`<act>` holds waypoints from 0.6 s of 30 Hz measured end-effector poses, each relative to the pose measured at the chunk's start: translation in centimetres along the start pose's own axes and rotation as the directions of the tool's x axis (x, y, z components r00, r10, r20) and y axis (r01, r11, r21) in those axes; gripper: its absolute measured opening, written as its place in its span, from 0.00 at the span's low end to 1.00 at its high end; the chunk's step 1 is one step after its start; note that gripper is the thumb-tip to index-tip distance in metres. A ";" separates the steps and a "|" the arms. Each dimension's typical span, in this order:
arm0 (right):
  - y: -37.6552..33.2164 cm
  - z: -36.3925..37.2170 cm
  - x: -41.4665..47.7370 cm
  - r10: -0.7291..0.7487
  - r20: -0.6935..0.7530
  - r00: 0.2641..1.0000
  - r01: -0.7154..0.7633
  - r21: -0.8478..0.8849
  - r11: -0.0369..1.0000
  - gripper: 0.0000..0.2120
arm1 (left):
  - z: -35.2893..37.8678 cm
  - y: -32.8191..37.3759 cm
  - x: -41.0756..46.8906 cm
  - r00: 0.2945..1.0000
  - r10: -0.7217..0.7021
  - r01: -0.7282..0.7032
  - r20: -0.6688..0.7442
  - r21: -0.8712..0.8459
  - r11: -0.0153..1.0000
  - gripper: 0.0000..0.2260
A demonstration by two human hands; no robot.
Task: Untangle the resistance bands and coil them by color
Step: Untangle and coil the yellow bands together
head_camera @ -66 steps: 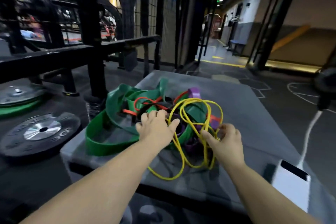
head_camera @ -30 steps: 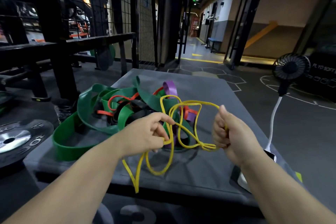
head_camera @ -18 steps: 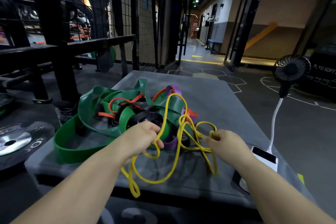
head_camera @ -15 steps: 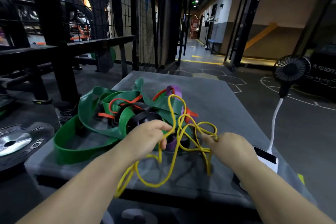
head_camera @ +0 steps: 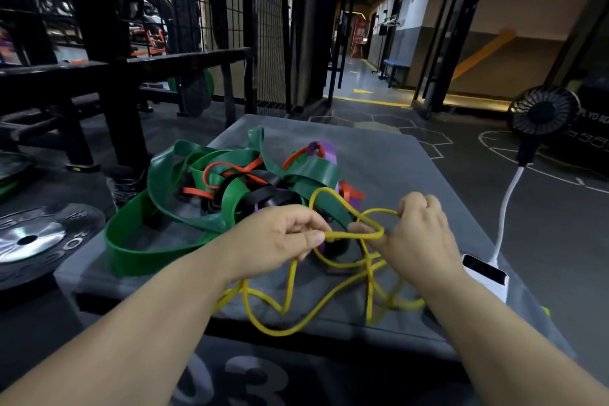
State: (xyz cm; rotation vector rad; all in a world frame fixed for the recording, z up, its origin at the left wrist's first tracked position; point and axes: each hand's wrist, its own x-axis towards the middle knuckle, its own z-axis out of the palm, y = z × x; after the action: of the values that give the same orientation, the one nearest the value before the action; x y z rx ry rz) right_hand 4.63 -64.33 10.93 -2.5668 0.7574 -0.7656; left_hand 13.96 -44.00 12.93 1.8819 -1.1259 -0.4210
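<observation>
The tangle (head_camera: 230, 204) of green, red, black and purple bands lies at the table's (head_camera: 445, 188) ten o'clock. The left hand (head_camera: 280, 237) pinches the yellow band (head_camera: 354, 235) and the right hand (head_camera: 418, 234) grips its loop, near six o'clock. They are freeing yellow; next, probably ease that loop clear, then coil.

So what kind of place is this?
Probably a gym: a weight plate lies at left, a black rack stands behind it, and tangled resistance bands sit on a grey padded box.
</observation>
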 end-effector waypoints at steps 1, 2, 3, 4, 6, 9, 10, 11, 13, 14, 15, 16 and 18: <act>-0.1 0.0 -0.1 -0.004 -0.009 1.000 0.004 0.027 1.000 0.36 | 0.0 0.0 0.0 1.000 -0.011 0.010 -0.012 -0.015 1.000 0.05; 0.0 0.2 -0.2 -0.022 -0.026 0.999 0.024 0.064 0.998 0.35 | 0.0 0.0 0.0 1.000 -0.019 0.018 -0.021 -0.025 1.000 0.05; 0.0 0.2 -0.3 -0.053 -0.033 0.998 0.056 0.116 0.992 0.34 | 0.0 0.0 0.0 0.999 -0.023 0.022 -0.025 -0.028 0.999 0.05; 0.0 0.3 -0.3 -0.088 -0.012 0.996 0.089 0.175 0.981 0.35 | 0.0 -0.1 0.0 0.999 -0.025 0.024 -0.025 -0.027 0.999 0.04; 0.0 0.3 -0.4 -0.186 0.072 0.980 0.156 0.300 0.941 0.34 | 0.0 -0.3 0.1 0.999 -0.027 0.026 -0.021 -0.037 0.999 0.04; 0.2 0.5 -0.2 -0.381 0.081 0.921 0.327 0.371 0.869 0.29 | 0.0 -0.1 0.1 1.000 -0.014 0.014 -0.004 -0.068 0.998 0.05; 0.3 0.7 -0.1 -0.428 0.073 0.901 0.379 0.351 0.856 0.28 | 0.0 0.0 0.1 1.000 -0.007 0.008 0.011 -0.085 0.996 0.05; 0.3 1.0 0.0 -0.462 0.065 0.884 0.418 0.329 0.847 0.25 | 0.0 0.1 0.0 1.000 0.002 0.001 0.030 -0.099 0.995 0.06; 0.4 1.7 0.2 -0.506 0.022 0.862 0.480 0.288 0.829 0.13 | 0.1 0.4 -0.2 0.998 0.018 -0.011 0.067 -0.101 0.995 0.06; 0.4 1.9 0.3 -0.516 0.004 0.857 0.496 0.271 0.825 0.08 | 0.1 0.5 -0.2 0.997 0.024 -0.017 0.073 -0.095 0.995 0.07; 0.3 1.8 0.1 -0.513 -0.007 0.858 0.496 0.270 0.825 0.06 | 0.1 0.6 -0.3 0.998 0.027 -0.021 0.062 -0.095 0.995 0.08; 0.3 1.7 0.1 -0.489 -0.006 0.873 0.468 0.300 0.831 0.06 | 0.0 0.6 -0.2 0.999 0.024 -0.020 0.033 -0.098 0.995 0.08; 0.1 1.2 -0.1 -0.377 0.066 0.924 0.309 0.453 0.836 0.10 | -0.3 0.3 0.0 0.999 -0.003 -0.002 -0.054 -0.084 0.996 0.10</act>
State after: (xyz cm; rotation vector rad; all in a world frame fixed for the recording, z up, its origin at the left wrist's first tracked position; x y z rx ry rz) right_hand 5.24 -64.18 9.86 -2.3272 0.0490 -0.7290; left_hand 14.03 -43.86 13.34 1.8096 -1.0561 -0.4097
